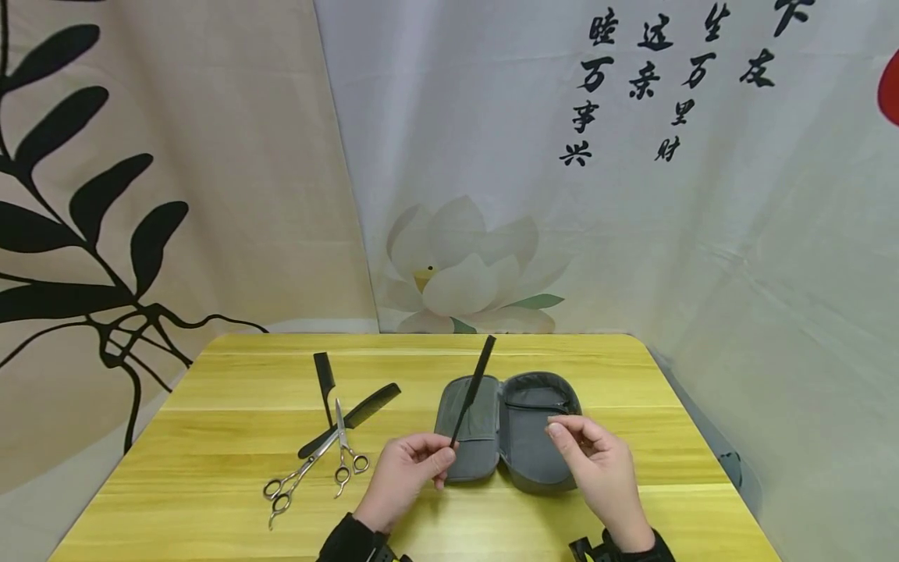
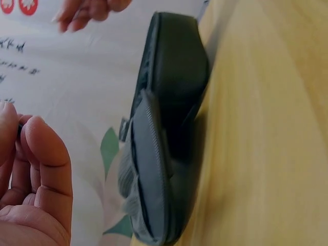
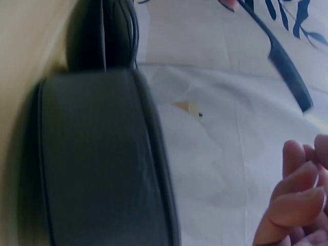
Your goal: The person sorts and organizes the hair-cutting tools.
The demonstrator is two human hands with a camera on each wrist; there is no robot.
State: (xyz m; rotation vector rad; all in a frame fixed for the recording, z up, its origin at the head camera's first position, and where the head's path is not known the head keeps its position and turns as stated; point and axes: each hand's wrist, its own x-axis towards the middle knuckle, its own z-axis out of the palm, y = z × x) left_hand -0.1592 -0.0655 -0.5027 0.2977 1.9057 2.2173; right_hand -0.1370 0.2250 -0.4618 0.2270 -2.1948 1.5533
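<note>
My left hand [image 1: 416, 468] pinches a black tail comb [image 1: 481, 375] by its thin end between thumb and fingers. The comb's wide end points up and away, over the left half of an open grey zip case [image 1: 541, 453]. In the right wrist view the comb's toothed part [image 3: 288, 72] slants down toward the right hand's fingers. Above the case's right half hovers my right hand [image 1: 597, 460], thumb and forefinger close together, the other fingers loosely bent, with nothing visible in them. The case [image 2: 182, 61] lies unfolded on the table.
Left of the case, on the wooden table [image 1: 175, 499], lie another tail comb [image 1: 325, 373], a larger black comb [image 1: 375, 404] and two pairs of scissors, one longer pair [image 1: 303, 468] and one shorter pair [image 1: 342, 429]. They overlap one another. A printed cloth backdrop [image 1: 456, 117] hangs behind.
</note>
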